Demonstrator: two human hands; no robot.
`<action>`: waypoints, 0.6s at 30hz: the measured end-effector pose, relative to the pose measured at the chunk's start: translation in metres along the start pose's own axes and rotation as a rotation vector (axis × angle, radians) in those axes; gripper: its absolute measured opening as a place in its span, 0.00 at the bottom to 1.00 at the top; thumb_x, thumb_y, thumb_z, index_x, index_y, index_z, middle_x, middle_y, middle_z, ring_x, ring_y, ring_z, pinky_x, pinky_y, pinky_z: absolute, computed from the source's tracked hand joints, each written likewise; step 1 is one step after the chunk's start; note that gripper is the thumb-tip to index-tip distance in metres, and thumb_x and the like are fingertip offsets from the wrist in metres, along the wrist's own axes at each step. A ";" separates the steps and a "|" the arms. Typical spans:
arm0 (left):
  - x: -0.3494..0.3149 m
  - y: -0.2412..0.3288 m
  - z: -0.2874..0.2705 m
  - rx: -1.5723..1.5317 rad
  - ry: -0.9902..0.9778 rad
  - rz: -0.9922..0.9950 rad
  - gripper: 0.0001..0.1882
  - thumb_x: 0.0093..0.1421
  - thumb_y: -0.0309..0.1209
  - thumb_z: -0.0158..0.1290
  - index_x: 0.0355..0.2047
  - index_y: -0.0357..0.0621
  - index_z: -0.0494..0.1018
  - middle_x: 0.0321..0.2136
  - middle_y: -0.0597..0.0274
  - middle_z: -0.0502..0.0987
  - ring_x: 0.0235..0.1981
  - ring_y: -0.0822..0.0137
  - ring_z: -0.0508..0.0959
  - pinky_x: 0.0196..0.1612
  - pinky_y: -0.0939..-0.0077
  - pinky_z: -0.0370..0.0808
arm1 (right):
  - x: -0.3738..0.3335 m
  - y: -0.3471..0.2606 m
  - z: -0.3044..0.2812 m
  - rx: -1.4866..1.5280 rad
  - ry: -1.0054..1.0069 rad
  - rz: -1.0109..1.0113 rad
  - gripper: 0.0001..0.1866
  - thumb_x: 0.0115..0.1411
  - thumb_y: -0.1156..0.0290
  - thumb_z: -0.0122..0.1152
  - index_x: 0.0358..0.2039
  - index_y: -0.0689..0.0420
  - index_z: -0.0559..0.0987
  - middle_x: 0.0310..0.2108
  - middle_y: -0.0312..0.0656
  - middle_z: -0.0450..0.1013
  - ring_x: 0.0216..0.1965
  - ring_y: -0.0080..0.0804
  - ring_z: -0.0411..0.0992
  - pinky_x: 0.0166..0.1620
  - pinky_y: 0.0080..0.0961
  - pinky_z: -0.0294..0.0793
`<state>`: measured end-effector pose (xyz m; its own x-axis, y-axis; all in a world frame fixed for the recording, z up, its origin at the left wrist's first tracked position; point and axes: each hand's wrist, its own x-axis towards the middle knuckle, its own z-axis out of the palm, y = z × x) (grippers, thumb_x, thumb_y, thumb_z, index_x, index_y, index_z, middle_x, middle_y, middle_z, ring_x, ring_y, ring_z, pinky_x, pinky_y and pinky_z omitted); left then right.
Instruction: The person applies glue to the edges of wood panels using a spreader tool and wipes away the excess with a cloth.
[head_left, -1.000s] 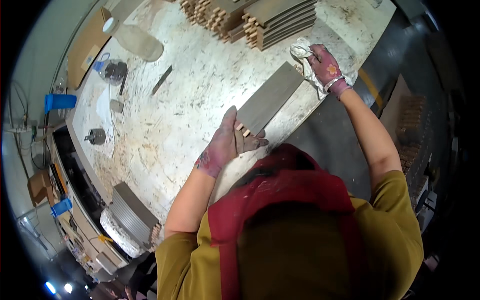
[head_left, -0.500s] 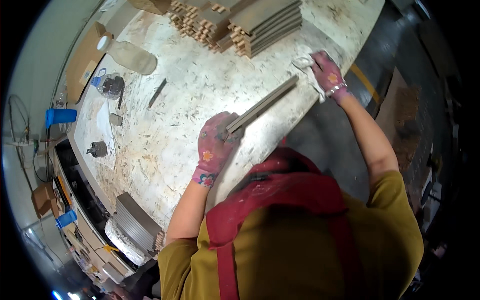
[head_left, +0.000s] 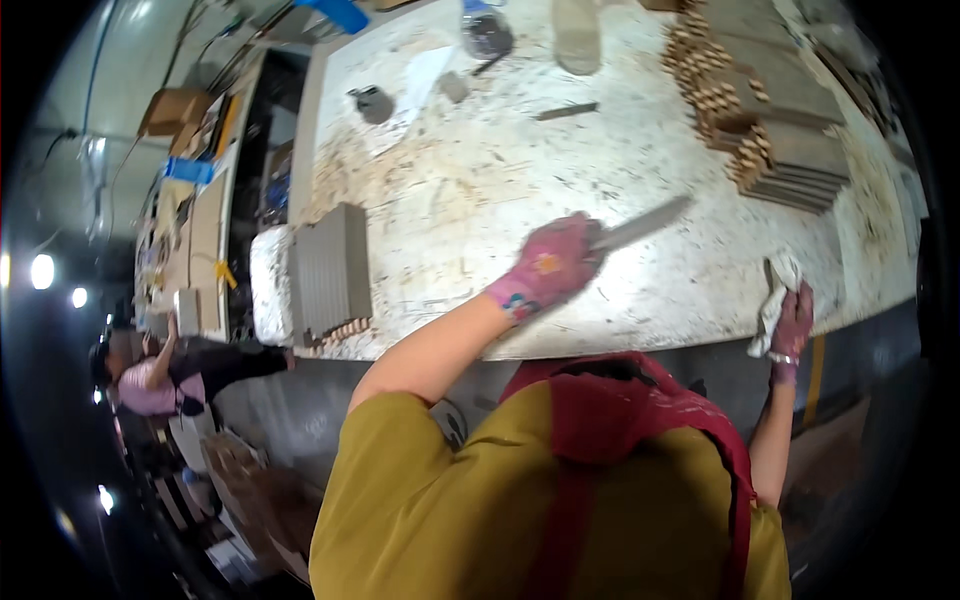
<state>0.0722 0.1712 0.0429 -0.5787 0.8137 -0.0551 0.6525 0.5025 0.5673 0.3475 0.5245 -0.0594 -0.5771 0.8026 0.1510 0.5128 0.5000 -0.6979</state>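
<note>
My left hand (head_left: 553,260), in a pink flower-printed glove, is closed around one end of a flat grey-brown wooden slat (head_left: 648,222). The slat reaches away to the right over the white worktable (head_left: 450,220) and looks blurred. At the table's front right edge, my gloved right hand (head_left: 793,322) grips a crumpled white cloth (head_left: 776,290), apart from the slat. Beyond that hand lies a stack of grey-brown slats (head_left: 795,180) with pale notched ends. Another row of grey slats (head_left: 335,270) rests at the table's left side, beside a white wrapped bundle (head_left: 271,285).
Toward the back are a dark cup (head_left: 374,104), a small grey block (head_left: 453,87), a plastic bottle (head_left: 487,32), a cloudy bottle (head_left: 576,38) and a loose dark strip (head_left: 567,112). At far left, another person (head_left: 150,385) in a pink top is near a bench.
The view has turned to the left. My left hand has carried the slat away from my right hand and the cloth. My right hand still holds the cloth near the front edge.
</note>
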 end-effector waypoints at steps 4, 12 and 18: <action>-0.094 -0.066 -0.049 0.152 0.243 -0.412 0.26 0.54 0.34 0.52 0.55 0.46 0.70 0.38 0.50 0.77 0.40 0.49 0.77 0.45 0.60 0.74 | 0.003 -0.001 -0.001 -0.003 -0.002 -0.087 0.18 0.65 0.72 0.48 0.53 0.67 0.72 0.52 0.55 0.71 0.55 0.49 0.68 0.59 0.34 0.63; -0.195 -0.144 -0.093 0.985 0.368 -0.595 0.40 0.48 0.33 0.60 0.64 0.54 0.63 0.57 0.55 0.66 0.62 0.51 0.62 0.63 0.56 0.57 | -0.005 -0.009 0.015 -0.178 0.013 -0.104 0.21 0.64 0.71 0.54 0.56 0.64 0.72 0.58 0.54 0.68 0.63 0.51 0.62 0.65 0.39 0.59; -0.023 -0.072 -0.059 -0.123 0.381 -0.225 0.33 0.54 0.28 0.59 0.61 0.45 0.67 0.57 0.50 0.69 0.54 0.52 0.74 0.59 0.60 0.69 | -0.007 -0.052 0.001 -0.096 0.134 -0.252 0.16 0.53 0.76 0.58 0.45 0.57 0.76 0.42 0.50 0.73 0.44 0.52 0.73 0.46 0.41 0.74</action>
<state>0.0097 0.0985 0.0522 -0.8530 0.5113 0.1046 0.4404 0.5976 0.6701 0.3246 0.4924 -0.0251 -0.6080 0.6819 0.4068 0.4252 0.7123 -0.5584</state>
